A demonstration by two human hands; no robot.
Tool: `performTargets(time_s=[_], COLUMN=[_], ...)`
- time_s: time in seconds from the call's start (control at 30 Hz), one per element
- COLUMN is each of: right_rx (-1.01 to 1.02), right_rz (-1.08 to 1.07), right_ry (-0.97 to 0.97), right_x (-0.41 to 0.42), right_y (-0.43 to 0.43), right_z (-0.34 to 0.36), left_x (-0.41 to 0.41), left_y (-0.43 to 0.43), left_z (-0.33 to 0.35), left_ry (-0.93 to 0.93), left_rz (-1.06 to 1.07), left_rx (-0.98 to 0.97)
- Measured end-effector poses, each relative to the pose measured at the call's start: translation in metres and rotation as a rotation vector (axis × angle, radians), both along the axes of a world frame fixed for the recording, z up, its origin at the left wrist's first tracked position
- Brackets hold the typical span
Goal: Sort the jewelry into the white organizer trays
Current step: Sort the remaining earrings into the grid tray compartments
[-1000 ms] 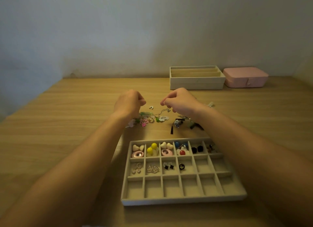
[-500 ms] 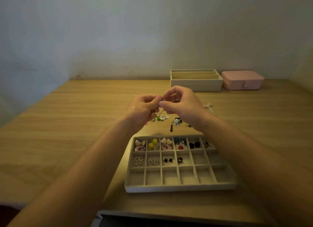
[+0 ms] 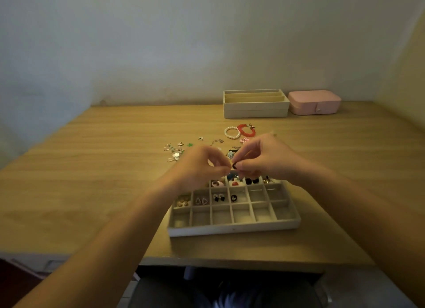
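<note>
Pinching round dark earring (image 3: 234,165) | left hand (image 3: 198,167), right hand (image 3: 264,160) | over gridded tray (image 3: 233,229)

Looked down on a light wooden table (image 3: 92,169) with grain running side to side, its pale front edge low in the view. Met a plain bluish-grey wall (image 3: 161,43) along the far edge, scuffed near the table line. Caught a warmer, yellowish side wall (image 3: 407,66) at the right. Sat in dim, soft light throughout, with a dark reddish strip of floor (image 3: 13,275) at lower left.
</note>
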State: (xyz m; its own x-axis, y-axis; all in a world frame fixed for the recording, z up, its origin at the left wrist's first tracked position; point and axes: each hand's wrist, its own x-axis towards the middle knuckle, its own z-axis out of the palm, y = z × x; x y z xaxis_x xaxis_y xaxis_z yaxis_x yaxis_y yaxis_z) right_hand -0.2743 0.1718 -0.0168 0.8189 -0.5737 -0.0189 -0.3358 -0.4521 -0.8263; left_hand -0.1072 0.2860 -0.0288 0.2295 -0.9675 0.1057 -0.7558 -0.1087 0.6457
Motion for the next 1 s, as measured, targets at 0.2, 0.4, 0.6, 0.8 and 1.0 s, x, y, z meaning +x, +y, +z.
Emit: performTargets(time_s=[0.2,0.4,0.6,0.8,1.0], right_rx=[-0.177,-0.257,-0.195,-0.202,-0.260], right_rz=[0.094,0.046,-0.004,-0.021,0.015], right_ry=[0.231,0.322,0.338,0.369,0.360], right_x=[-0.006,-0.003,-0.001,0.001,-0.005], right_y=[0.011,0.017,0.019,0.021,0.024], right_z=[-0.003,-0.013,-0.014,-0.015,-0.012], left_x=[-0.015,-0.016,-0.015,-0.015,-0.014], left_y=[0.012,0.017,0.018,0.017,0.017], left_z=[0.001,0.001,-0.002,-0.004,-0.003], left_ry=[-0.216,-0.223,-0.168,-0.151,-0.164], left_rz=[-0.120,-0.137,-0.144,-0.150,-0.158], left_rx=[0.112,0.148,0.184,0.208,0.240])
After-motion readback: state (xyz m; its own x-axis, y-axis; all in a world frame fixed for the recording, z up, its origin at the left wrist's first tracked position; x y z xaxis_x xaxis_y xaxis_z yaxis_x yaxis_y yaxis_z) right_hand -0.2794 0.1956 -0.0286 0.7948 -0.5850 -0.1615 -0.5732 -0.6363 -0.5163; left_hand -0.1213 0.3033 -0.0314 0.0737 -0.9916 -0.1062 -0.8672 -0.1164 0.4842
